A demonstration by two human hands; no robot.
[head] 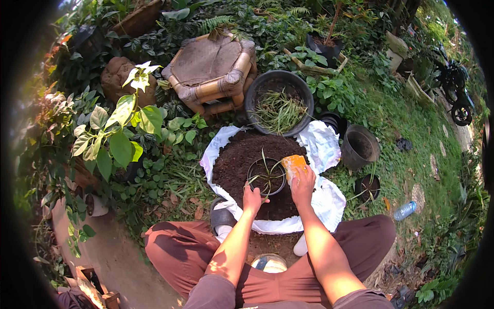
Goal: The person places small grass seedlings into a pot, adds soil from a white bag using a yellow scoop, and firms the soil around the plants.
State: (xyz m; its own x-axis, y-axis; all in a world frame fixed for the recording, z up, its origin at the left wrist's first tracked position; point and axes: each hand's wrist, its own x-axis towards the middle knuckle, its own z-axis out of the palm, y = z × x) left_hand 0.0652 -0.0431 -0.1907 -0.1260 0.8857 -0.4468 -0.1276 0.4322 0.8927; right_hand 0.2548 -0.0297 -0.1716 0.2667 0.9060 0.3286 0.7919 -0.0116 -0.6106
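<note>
A small black plant pot (250, 170) with a thin-leaved seedling (267, 178) stands over dark soil (231, 158) heaped in an opened white sack (326, 201). My left hand (252, 200) grips the pot's near left rim. In my right hand (303, 183) is an orange plastic scoop or scrap (294, 164), held at the pot's right side; its exact kind is unclear. Beyond the soil, a wide black basin (251, 98) holds cut green grass-like plants (281, 112).
A bamboo stool (208, 61) stands behind at left. To the right are an empty grey pot (361, 146), a small black pot with a plant (367, 188) and a plastic bottle (405, 211) on grass. A leafy plant (121, 145) rises at left.
</note>
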